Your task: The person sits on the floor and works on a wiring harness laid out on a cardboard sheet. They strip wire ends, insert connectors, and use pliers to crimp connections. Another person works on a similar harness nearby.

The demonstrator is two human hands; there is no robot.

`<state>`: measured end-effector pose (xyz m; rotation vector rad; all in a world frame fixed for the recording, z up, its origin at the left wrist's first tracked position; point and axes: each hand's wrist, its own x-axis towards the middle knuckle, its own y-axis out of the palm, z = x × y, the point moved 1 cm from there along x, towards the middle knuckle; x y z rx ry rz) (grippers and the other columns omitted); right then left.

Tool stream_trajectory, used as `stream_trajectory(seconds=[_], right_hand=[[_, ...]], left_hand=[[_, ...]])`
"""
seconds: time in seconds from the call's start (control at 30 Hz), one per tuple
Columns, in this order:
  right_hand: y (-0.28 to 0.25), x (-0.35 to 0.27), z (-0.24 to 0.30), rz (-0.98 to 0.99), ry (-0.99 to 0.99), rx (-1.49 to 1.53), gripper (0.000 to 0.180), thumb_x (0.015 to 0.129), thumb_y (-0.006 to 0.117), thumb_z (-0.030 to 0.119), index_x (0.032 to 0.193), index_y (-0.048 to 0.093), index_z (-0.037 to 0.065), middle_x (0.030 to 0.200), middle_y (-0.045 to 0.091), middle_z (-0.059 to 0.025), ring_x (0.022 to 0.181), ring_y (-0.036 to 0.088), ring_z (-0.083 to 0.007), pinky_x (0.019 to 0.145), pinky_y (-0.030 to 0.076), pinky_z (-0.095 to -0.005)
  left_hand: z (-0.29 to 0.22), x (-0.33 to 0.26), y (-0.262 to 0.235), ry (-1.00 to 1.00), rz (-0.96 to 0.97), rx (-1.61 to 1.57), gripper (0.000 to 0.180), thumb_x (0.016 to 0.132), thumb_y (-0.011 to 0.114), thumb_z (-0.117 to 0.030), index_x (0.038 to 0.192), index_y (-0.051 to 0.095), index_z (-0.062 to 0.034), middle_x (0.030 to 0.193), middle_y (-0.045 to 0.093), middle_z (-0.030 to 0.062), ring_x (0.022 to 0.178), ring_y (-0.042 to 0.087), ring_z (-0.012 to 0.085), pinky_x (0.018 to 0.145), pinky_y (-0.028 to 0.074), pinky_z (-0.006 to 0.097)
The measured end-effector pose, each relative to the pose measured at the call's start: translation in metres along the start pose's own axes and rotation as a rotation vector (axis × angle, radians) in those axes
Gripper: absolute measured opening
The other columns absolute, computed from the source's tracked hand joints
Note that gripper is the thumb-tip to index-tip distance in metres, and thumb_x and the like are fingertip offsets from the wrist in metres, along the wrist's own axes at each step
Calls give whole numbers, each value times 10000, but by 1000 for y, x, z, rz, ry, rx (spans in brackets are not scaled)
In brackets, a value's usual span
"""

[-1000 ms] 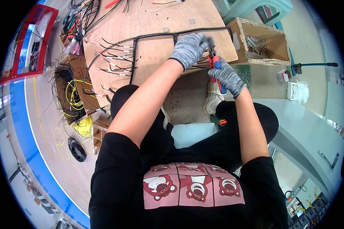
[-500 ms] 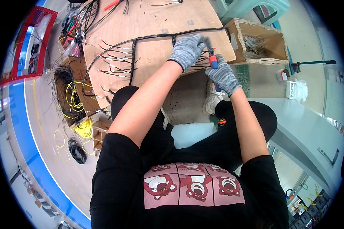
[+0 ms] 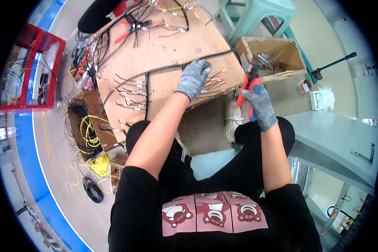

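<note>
I see the big brown board surface filling the upper middle of the frame, tilted, with a black wire harness running across it and thin branch wires with red and white tips fanning out to both sides. At upper right a cardboard box sits just beside the board's edge, small metal parts inside it, and a pale green stool stands above that. At left a red rack stands beside coils of yellow wire on the floor. My left hand, in a grey glove, lies on the board near its right end, fingers curled down onto the harness branches there. My right hand, gloved too, hangs off the board's right edge, fingers wrapped tight around red-handled pliers.
</note>
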<state>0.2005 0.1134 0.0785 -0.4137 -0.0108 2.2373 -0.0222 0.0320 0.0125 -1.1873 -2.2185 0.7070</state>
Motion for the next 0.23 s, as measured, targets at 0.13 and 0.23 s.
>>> stream_trajectory(seconds=[0.13, 0.23], right_hand=[[-7, -64, 47, 221, -161, 373, 495, 752, 688, 177, 1180, 481, 39, 969, 570, -57, 897, 545, -154, 829, 454, -324], [-2, -102, 52, 463, -71, 553, 659, 722, 740, 227, 1269, 414, 62, 1110, 554, -70, 1046, 545, -217, 955, 419, -364]], left_hand=[[-12, -17, -32, -40, -100, 24, 249, 847, 586, -141, 1076, 581, -45, 1021, 606, 150, 912, 605, 290, 804, 485, 355], [-25, -41, -70, -122, -121, -56, 274, 837, 598, -109, 1100, 577, -37, 1023, 614, 130, 891, 613, 231, 794, 492, 327]])
